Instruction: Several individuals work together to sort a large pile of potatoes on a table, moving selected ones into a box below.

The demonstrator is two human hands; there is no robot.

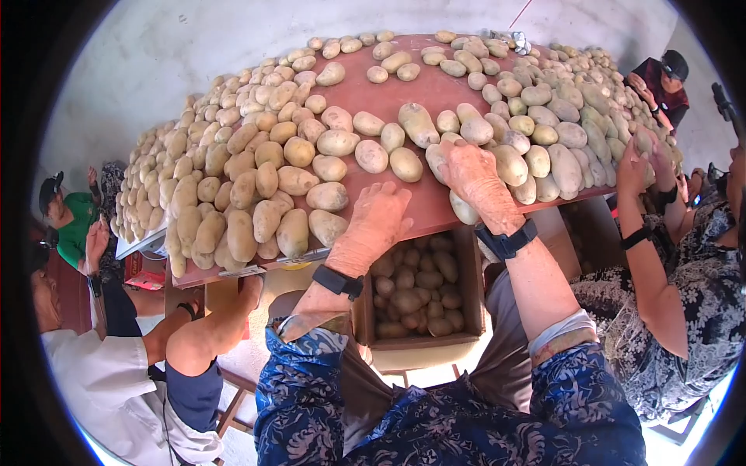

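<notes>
On the red tabletop (428, 201), near its front edge, rests my left hand (379, 212), palm down, its thumb apart from the fingers and no potato seen in it. My right hand (472, 169) reaches over potatoes to the right, its curled fingers against a pale potato (435, 162). The palm side is hidden, so its grip is unclear. Another potato (463, 208) lies below that wrist at the table edge. Between and beyond my hands are loose potatoes, among them a round one (406, 165) and a long one (418, 125).
Potatoes heap at the left (233, 169) and right (559, 122) of the table. Beneath its front edge, between my legs, stands a cardboard box (422, 343) of potatoes. Co-workers sit close by: a person in white (105, 378) at left, one in a patterned shirt (670, 326) at right.
</notes>
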